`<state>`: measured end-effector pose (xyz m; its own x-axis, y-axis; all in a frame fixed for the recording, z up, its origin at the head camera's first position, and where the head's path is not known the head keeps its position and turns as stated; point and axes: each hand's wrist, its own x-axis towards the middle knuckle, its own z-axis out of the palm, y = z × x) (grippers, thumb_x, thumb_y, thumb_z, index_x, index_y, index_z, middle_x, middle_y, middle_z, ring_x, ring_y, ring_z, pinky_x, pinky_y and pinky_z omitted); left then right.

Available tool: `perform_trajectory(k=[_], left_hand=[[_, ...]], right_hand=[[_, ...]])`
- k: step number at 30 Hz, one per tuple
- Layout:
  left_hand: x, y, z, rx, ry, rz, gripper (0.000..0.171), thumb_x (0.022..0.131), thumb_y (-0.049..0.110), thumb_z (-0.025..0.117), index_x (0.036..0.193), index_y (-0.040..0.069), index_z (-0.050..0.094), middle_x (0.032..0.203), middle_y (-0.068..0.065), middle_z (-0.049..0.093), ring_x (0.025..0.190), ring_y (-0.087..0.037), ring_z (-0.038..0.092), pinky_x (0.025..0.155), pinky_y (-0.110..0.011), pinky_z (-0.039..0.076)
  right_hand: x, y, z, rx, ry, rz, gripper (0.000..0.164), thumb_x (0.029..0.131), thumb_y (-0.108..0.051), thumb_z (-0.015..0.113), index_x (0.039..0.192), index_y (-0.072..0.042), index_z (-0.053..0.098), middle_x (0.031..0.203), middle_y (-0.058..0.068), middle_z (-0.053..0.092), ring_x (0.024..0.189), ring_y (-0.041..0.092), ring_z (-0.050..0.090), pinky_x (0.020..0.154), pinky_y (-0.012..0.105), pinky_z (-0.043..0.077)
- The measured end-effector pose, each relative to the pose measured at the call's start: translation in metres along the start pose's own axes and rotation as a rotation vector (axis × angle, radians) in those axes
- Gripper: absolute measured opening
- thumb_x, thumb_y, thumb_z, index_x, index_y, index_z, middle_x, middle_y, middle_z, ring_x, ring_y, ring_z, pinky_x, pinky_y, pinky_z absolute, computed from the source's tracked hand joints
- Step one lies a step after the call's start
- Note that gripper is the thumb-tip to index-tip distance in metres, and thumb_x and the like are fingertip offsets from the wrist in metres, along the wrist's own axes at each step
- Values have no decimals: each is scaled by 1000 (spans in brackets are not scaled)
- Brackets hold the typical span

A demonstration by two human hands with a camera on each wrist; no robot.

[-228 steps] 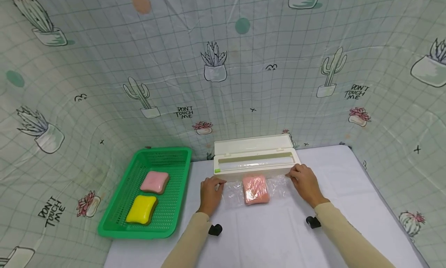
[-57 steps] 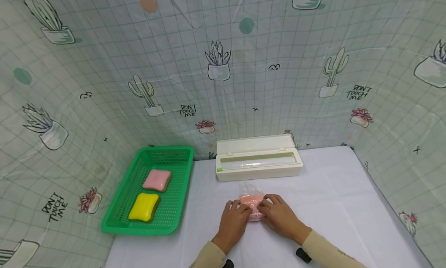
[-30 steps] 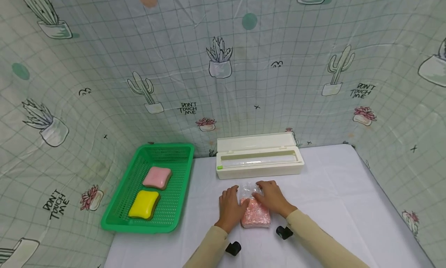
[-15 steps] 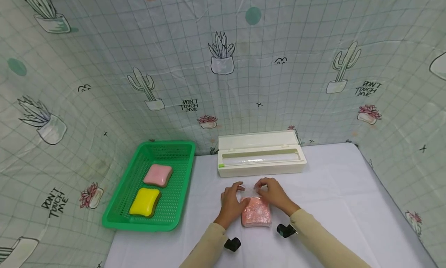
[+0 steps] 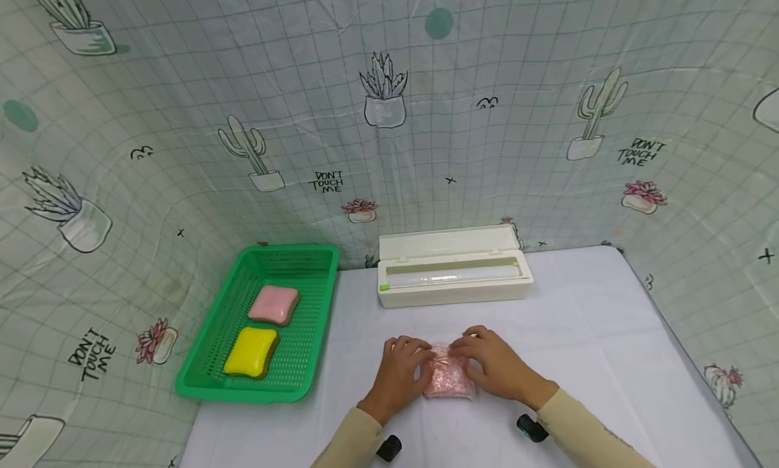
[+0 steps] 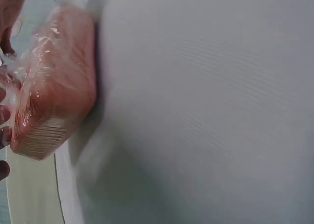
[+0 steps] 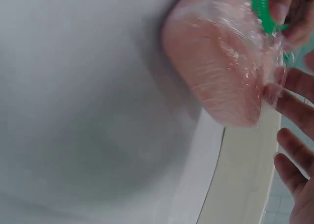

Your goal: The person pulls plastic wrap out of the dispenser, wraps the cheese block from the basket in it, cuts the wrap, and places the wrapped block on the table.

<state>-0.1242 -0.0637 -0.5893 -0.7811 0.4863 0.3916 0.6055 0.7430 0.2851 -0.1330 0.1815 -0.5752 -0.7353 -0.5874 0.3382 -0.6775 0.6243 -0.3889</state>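
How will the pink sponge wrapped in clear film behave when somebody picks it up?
The pink cushion-shaped sponge in crinkled clear film probably feels light and soft, since its corners look rounded and puffy. The glossy film may be slippery. It lies flat on the white table, so it should not roll.

Pink sponge (image 6: 56, 94) wrapped in crinkled cling film, lying on white worktop (image 6: 206, 111), fingertips (image 6: 5, 113) touching its film-covered side at left frame edge, view blurred
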Motion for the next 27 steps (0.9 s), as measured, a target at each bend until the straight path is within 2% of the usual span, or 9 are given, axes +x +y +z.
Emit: perform_trajectory(k=[3, 5, 8, 11, 17, 21, 27], left_hand=[[-7, 4, -6, 107, -84, 30, 28, 92, 35, 78, 118, 24, 78, 128, 7, 71, 118, -17, 61, 102, -45, 46], [-10, 6, -5, 171, -128, 31, 35, 93, 42, 77, 124, 24, 77, 135, 7, 69, 120, -17, 60, 103, -44, 46], [-13, 9, 0, 252, -163, 31, 42, 94, 46, 76, 129, 24, 74, 140, 6, 66, 122, -17, 58, 103, -43, 45], [-15, 11, 5, 291, -185, 22, 45, 95, 47, 74, 133, 23, 73, 143, 5, 65, 124, -17, 58, 103, -43, 45], [-18, 18, 5, 333, -264, -30, 49, 100, 48, 69, 141, 22, 68, 150, 6, 61, 128, -18, 57, 106, -42, 44], [-19, 22, 5, 362, -282, -36, 49, 101, 48, 67, 143, 22, 67, 152, 7, 60, 129, -17, 55, 106, -41, 43], [-19, 23, 6, 414, -266, -6, 48, 101, 49, 66, 141, 23, 68, 150, 9, 61, 128, -16, 55, 104, -40, 44]], right_hand=[[-7, -5, 2, -98, -36, -25, 31, 90, -21, 80, 119, -10, 78, 126, 1, 74, 120, 30, 61, 98, 51, 54], [-11, -7, 5, -145, -46, -26, 40, 89, -29, 84, 122, -8, 77, 130, 4, 73, 122, 33, 61, 100, 51, 54], [-15, -9, 12, -198, -46, -28, 48, 87, -32, 86, 125, -4, 75, 134, 7, 71, 123, 34, 61, 100, 51, 54], [-17, -9, 19, -229, -42, -28, 51, 87, -33, 86, 126, -2, 75, 135, 8, 71, 124, 34, 61, 100, 50, 54], [-21, -8, 26, -296, -10, -59, 48, 87, -33, 84, 124, -3, 76, 134, 7, 72, 122, 35, 61, 101, 50, 52], [-24, -9, 28, -334, -1, -81, 46, 89, -33, 82, 124, -3, 77, 134, 7, 72, 122, 35, 61, 101, 49, 51], [-26, -9, 27, -379, -31, -99, 44, 94, -35, 78, 125, -4, 76, 136, 7, 71, 123, 35, 61, 101, 49, 51]])
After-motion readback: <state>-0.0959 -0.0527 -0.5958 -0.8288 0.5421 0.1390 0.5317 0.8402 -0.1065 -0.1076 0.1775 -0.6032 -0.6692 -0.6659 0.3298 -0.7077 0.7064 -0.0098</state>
